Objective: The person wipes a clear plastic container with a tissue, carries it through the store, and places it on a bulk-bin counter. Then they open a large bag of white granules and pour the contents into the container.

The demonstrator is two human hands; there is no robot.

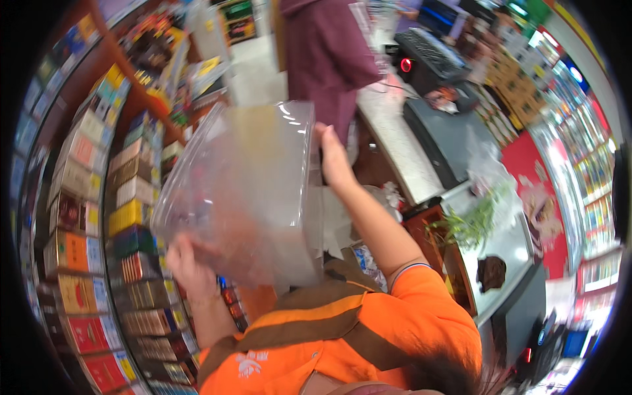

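Both my hands hold a large clear plastic box [296,163] out before my chest. My left hand [187,264] grips its near left edge. Against the right side wall my right hand [335,155] lies with its fingers near the far corner. The plastic is blurred, and I cannot tell whether anything lies inside. Part of each hand is hidden by the box or by its angle. I wear an orange shirt [419,316] with a brown apron [296,316].
Shelves of boxed packs [81,252] rise close on my left. Past the box stands a person in a maroon top [326,44]. At right a counter [395,143] carries a keyboard [432,52]; green leafy stalks [474,217] lie on a glass-topped case [513,247].
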